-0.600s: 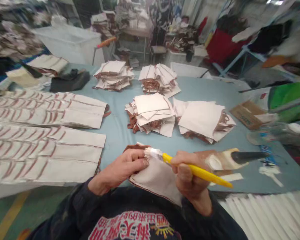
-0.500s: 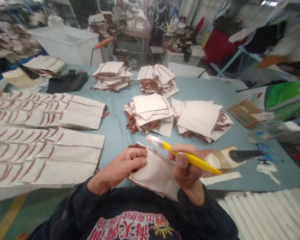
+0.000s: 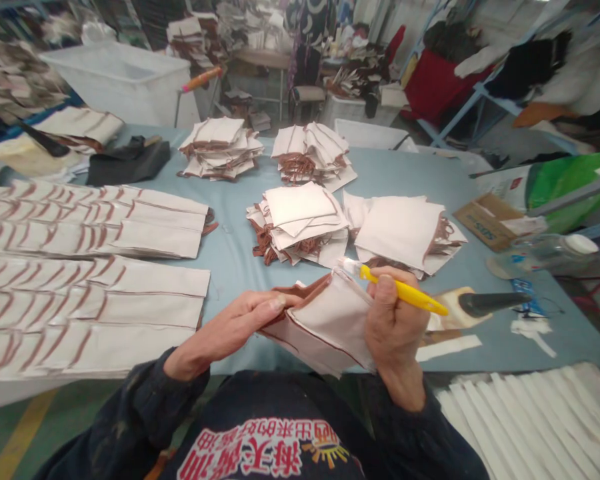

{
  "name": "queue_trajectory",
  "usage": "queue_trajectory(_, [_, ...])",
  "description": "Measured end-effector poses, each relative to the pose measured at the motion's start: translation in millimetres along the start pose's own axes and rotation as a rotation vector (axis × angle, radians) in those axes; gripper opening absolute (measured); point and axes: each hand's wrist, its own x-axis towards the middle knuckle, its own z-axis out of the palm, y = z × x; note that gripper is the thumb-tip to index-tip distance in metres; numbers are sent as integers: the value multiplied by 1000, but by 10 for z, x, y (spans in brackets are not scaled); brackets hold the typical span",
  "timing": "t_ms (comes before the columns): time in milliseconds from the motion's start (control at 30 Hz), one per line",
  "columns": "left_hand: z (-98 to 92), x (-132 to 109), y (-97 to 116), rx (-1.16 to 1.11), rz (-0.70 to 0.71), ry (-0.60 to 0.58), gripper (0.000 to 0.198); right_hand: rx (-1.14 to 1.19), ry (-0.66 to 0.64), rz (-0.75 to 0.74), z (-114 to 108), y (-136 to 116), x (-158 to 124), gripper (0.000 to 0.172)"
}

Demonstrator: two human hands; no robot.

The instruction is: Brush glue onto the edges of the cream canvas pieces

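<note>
My left hand (image 3: 230,330) grips the left side of a white panel (image 3: 337,313) with brown edges, thumb on top. The panel is folded open, so its brown inner side shows along the top. My right hand (image 3: 397,330) holds a yellow-handled brush (image 3: 413,295), its pale bristles at the panel's upper corner. The lower part of that hand rests against the panel's right side. Just right of it lies an open, pale container (image 3: 453,303) with a dark handle sticking out, partly hidden behind the hand.
Stacked white panels (image 3: 305,207) with brown edges stand beyond my hands, and another stack (image 3: 397,230) sits to their right. Overlapping rows of panels (image 3: 145,300) cover the table's left side. A clear jar (image 3: 555,250) and a cardboard box (image 3: 485,220) are at the right.
The brush has moved right, from above the panel to its upper corner. The panel has been opened out, with more of its brown inside showing. My left hand has shifted slightly left.
</note>
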Motion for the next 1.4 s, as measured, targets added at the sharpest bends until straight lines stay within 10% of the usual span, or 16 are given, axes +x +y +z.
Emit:
queue_trajectory(400, [131,51,-164,403,238,-98,24,2,-55,73,190,106,138,33])
queue_trajectory(700, [137,-170,-521,630,189,77,23,265,-168,101,-332,-320,-276,19])
queue_trajectory(933, [217,-45,-295,562,265,43,30,352,-362,-164,-230,-479,-317,22])
queue_trajectory(1400, [255,50,-318,516,189,79,29,359,-254,-68,-214,-370,-247,18])
